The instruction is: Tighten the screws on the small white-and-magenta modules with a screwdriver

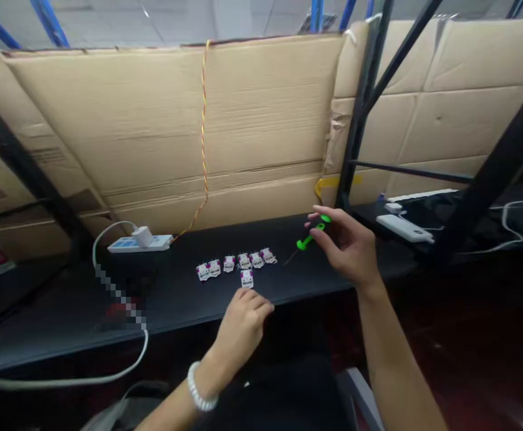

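Our right hand [344, 248] pinches a green-handled screwdriver [308, 240] between thumb and fingertips, its grip closed on the handle above the black table [175, 305]. Our left hand [243, 329] rests loosely curled at the table edge, its grip holding nothing, just below a cluster of small white-and-pink modules [236, 265] lying on the table.
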`<state>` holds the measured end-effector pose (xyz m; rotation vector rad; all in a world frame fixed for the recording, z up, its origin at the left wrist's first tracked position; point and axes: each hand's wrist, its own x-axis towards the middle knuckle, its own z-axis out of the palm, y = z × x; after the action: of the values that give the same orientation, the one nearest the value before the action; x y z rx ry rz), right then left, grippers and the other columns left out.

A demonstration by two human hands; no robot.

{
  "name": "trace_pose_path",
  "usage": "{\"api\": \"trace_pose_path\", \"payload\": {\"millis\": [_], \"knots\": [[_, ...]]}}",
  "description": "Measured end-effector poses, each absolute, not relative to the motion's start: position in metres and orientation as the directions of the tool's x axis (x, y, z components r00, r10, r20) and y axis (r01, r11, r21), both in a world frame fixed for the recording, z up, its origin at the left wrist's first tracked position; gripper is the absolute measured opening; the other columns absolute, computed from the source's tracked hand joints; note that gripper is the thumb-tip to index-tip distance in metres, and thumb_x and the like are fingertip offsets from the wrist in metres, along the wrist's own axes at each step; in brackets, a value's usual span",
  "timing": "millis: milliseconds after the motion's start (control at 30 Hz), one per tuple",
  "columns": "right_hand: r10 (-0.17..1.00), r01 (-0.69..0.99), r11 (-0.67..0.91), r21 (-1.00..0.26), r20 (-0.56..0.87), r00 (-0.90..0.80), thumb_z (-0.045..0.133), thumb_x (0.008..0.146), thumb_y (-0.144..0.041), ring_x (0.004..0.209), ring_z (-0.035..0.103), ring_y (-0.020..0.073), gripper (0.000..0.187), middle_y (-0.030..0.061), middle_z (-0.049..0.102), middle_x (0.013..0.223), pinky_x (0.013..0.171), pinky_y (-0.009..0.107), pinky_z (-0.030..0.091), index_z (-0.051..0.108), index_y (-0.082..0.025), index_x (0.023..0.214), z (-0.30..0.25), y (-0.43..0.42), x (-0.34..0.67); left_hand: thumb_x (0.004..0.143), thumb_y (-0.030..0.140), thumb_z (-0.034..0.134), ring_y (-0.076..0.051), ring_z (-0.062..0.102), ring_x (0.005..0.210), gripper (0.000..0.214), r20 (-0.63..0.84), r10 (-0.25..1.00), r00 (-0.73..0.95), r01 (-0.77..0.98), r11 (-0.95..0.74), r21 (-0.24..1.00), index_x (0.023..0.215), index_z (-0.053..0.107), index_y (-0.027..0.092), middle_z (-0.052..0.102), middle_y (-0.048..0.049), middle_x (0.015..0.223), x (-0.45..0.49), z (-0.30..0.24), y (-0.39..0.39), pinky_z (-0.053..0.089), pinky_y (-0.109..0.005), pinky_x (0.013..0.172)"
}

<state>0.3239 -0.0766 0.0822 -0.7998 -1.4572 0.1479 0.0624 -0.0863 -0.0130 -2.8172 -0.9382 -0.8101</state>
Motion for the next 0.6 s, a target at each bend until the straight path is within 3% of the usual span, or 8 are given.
{"api": "trace_pose_path", "payload": {"millis": [167,267,600], "knots": [[0.545,0.362,0.744,-0.562,0.824,0.158,0.078,0.094,-0.029,0.098,0.079,0.0245,0.039,0.007,0.077,0.113,0.094,0.043,0.068,0.073,-0.026,0.132,0.083,-0.077,0.323,0.103,0.011,0.053,-0.023,0.072,0.095,0.022,0.568,0.65,0.505,0.576,-0.744,0.339,0.1,0.073,0.021,0.078,-0.0065,0.099,0.043,0.007,-0.06,0.057,-0.037,0.09],[0.541,0.354,0.751,-0.558,0.827,0.154,0.078,0.094,-0.027,0.097,0.079,0.0234,0.038,0.0063,0.077,0.113,0.095,0.042,0.067,0.073,-0.026,0.132,0.082,-0.076,0.323,0.104,0.016,0.052,-0.022,0.071,0.093,0.02,0.542,0.696,0.472,0.567,-0.71,0.418,0.097,0.071,0.021,0.077,-0.0056,0.097,0.028,0.014,-0.041,0.057,-0.037,0.091],[0.56,0.341,0.756,-0.559,0.822,0.105,0.077,0.094,-0.025,0.098,0.079,0.0228,0.039,0.0057,0.077,0.114,0.093,0.039,0.067,0.073,-0.027,0.133,0.079,-0.073,0.315,0.106,0.019,0.052,-0.022,0.067,0.097,0.022,0.542,0.631,0.555,0.491,-0.775,0.399,0.096,0.071,0.02,0.072,-0.0079,0.102,0.024,0.0,-0.019,0.056,-0.037,0.092]]}}
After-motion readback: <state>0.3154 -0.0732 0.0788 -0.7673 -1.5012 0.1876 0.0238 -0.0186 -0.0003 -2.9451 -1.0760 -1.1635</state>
